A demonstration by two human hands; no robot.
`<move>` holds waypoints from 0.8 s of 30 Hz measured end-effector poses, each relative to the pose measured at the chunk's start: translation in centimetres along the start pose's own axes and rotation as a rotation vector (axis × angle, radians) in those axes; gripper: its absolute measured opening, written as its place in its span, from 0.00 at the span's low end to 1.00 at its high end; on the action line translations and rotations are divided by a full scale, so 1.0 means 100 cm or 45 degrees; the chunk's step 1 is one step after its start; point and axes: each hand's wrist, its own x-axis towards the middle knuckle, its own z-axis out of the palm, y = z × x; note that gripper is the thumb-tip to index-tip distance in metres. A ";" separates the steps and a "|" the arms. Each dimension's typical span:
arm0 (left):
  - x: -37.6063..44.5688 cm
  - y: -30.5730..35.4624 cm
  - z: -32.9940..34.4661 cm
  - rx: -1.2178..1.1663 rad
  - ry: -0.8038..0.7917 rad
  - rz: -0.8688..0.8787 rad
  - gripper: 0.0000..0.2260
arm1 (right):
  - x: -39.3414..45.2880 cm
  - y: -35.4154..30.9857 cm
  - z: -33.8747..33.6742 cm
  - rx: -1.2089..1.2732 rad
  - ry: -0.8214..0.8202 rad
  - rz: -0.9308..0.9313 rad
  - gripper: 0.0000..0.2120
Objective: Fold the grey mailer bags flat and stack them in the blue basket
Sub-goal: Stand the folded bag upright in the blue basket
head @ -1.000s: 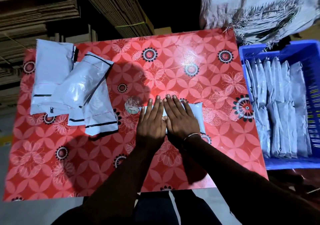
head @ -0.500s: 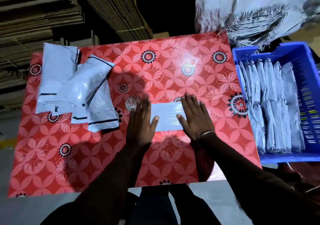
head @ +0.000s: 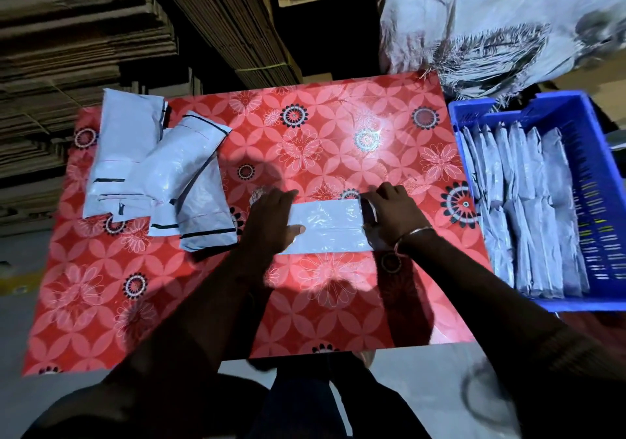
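A folded grey mailer bag (head: pixel 327 227) lies as a long strip in the middle of the red flowered table (head: pixel 338 133). My left hand (head: pixel 271 220) presses flat on its left end, thumb lying on the bag. My right hand (head: pixel 389 215) has its fingers curled round the bag's right end and grips it. A loose pile of unfolded grey mailer bags (head: pixel 159 174) lies at the table's far left. The blue basket (head: pixel 599 174) stands to the right of the table and holds several folded grey bags (head: pixel 521 208) packed on edge in rows.
Stacks of flat cardboard (head: pixel 84 49) rise behind the table at left and centre. A white woven sack (head: pixel 491 25) with a frayed edge lies behind the basket. The table's near edge runs just in front of my body.
My hands slid apart along the bag from its middle to its two ends. The right hand went from flat pressing to curling round the right end.
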 end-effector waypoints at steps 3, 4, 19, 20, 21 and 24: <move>0.015 0.000 -0.016 0.036 -0.202 0.035 0.28 | 0.011 -0.004 -0.012 -0.120 -0.092 -0.002 0.22; 0.018 0.000 -0.019 0.060 -0.224 0.061 0.25 | 0.013 -0.007 -0.017 -0.145 -0.123 0.011 0.22; 0.001 0.022 -0.045 0.040 0.436 0.215 0.10 | 0.009 -0.016 -0.053 -0.111 0.406 -0.146 0.08; -0.007 0.021 -0.037 0.021 0.410 0.238 0.10 | 0.002 -0.016 -0.043 -0.112 0.340 -0.139 0.09; -0.015 0.021 -0.027 -0.023 0.376 0.262 0.10 | -0.006 -0.016 -0.032 -0.113 0.275 -0.123 0.09; -0.035 0.018 -0.002 -0.132 0.217 0.200 0.09 | -0.031 -0.019 -0.002 -0.062 0.191 -0.030 0.08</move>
